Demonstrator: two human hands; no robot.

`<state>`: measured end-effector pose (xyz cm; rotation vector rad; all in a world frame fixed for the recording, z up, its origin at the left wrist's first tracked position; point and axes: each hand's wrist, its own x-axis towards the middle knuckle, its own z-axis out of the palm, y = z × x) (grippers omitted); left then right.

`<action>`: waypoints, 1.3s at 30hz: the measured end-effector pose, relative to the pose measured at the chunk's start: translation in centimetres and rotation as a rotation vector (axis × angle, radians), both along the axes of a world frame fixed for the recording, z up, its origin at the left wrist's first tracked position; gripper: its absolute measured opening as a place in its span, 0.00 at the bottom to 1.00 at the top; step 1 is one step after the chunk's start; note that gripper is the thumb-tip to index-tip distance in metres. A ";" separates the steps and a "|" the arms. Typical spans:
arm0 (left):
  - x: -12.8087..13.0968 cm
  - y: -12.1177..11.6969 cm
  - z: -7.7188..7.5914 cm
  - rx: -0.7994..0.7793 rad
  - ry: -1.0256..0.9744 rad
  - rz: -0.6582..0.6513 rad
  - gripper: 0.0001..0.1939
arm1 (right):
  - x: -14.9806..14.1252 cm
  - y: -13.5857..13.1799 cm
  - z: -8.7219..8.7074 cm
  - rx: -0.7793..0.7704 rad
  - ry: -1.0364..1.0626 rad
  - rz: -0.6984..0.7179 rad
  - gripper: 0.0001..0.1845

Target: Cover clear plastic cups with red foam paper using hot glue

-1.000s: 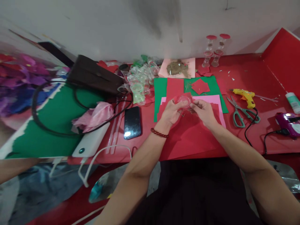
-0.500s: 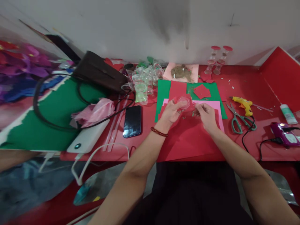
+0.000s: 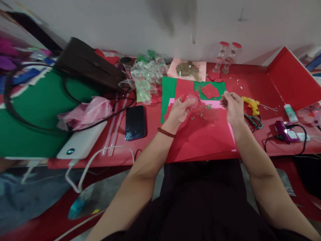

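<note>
My left hand [image 3: 181,109], with a beaded bracelet on the wrist, is closed on a clear round plastic cup [image 3: 192,100] that lies against a piece of red paper. The thumb presses on the cup's edge. To the right, apart from the cup, is my right hand [image 3: 232,104], its thumb and fingertips drawn together in a pinch. Whatever is between those fingertips is too small to make out. Beneath both hands lie large red sheets [image 3: 205,139], with small green and pale scraps [image 3: 204,108] scattered on top.
Clear plastic cups [image 3: 146,75] are heaped at the back, beside pink paper holding brown sand [image 3: 187,69]. Two hourglass-shaped cup stacks [image 3: 228,58] stand near the wall. At right are a yellow glue gun [image 3: 252,105], scissors [image 3: 254,121] and a glue bottle [image 3: 290,113]. A phone [image 3: 135,123] lies left.
My right hand has moved away from the cup to the right, now partly covering the scissors. My left hand keeps hold of the cup. The view has shifted slightly.
</note>
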<state>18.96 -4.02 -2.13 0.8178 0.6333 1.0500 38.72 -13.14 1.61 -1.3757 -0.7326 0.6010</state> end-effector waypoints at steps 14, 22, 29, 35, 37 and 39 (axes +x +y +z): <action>-4.7 3.3 4.7 -0.126 -0.050 0.316 0.13 | 2.4 -14.1 -0.7 -0.437 0.217 0.089 0.18; -9.6 -5.6 0.4 -0.032 0.230 0.573 0.16 | 3.0 -13.1 -1.1 -0.451 0.260 0.106 0.18; -9.0 -6.9 -2.0 -0.047 0.285 0.511 0.20 | 1.0 -11.5 -2.3 -0.437 0.245 0.295 0.12; -8.8 -7.1 -1.7 -0.053 0.254 0.481 0.19 | -0.2 -10.8 -3.9 -0.380 0.176 0.207 0.18; -9.2 -6.8 -1.6 -0.080 0.232 0.462 0.18 | 0.1 -10.7 -4.2 -0.350 0.163 0.163 0.22; -9.6 -5.9 -1.2 -0.101 0.208 0.432 0.17 | 0.5 -10.9 -4.6 -0.329 0.137 0.156 0.24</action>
